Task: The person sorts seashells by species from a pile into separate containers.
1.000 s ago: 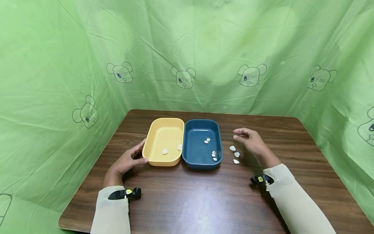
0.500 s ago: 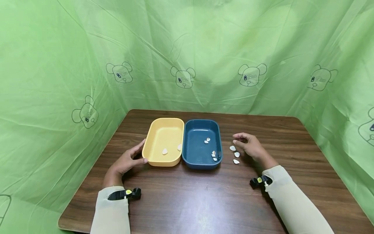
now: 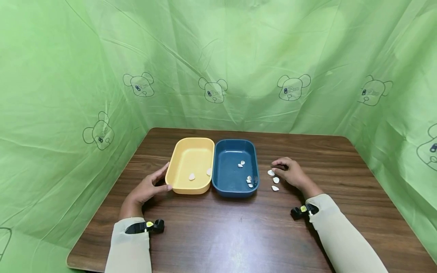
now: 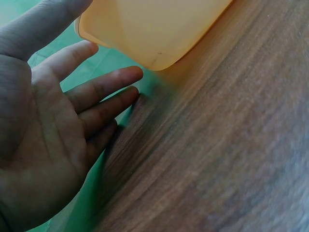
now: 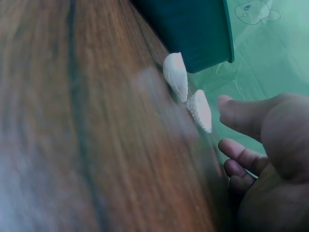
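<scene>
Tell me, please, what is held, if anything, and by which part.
Nothing looks held: the left hand only touches the yellow tray at its left side; the right hand is close to white shells, pinching none visibly.

The left arm [image 3: 131,246] extends from the near left toward the far side, the left hand [image 3: 146,187] turned rightward with its left fingers [image 4: 104,89] nearly straight and spread, thumb apart. From the near right, the right arm [image 3: 346,233] slants far and leftward, the right hand's [image 3: 294,175] right fingers [image 5: 241,154] loosely bent, a gap separating them from the outstretched thumb.
</scene>
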Motion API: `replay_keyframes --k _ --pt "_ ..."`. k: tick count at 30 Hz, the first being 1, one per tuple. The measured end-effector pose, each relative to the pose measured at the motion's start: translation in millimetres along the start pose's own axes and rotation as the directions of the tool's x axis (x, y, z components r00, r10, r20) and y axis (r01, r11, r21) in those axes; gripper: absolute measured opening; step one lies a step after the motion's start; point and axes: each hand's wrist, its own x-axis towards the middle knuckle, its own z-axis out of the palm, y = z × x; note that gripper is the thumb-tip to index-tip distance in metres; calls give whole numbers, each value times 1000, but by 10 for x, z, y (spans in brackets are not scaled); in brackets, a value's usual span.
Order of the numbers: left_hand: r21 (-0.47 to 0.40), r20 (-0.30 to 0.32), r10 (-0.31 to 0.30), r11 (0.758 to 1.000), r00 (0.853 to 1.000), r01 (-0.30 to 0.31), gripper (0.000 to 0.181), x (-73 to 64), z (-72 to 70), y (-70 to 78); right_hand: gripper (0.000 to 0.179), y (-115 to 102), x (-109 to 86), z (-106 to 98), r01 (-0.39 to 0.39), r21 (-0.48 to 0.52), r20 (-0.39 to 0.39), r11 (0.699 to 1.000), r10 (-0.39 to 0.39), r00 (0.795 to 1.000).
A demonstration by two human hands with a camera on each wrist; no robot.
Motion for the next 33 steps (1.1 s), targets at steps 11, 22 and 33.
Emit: replay_keyframes --k 11,22,33 --pt "-15 -2 -5 1000 1000 5 95 -15 -1 10 22 15 2 64 0 -7 -2 1000 0 1000" --pt "-10 -1 -1 1000 1000 1 95 -7 5 22 24 2 12 92 -45 -22 -14 999 45 999" --pt "-9 -3 -2 1000 1000 2 94 -7 -1 21 15 -3 14 129 -22 -121 -36 992 18 999"
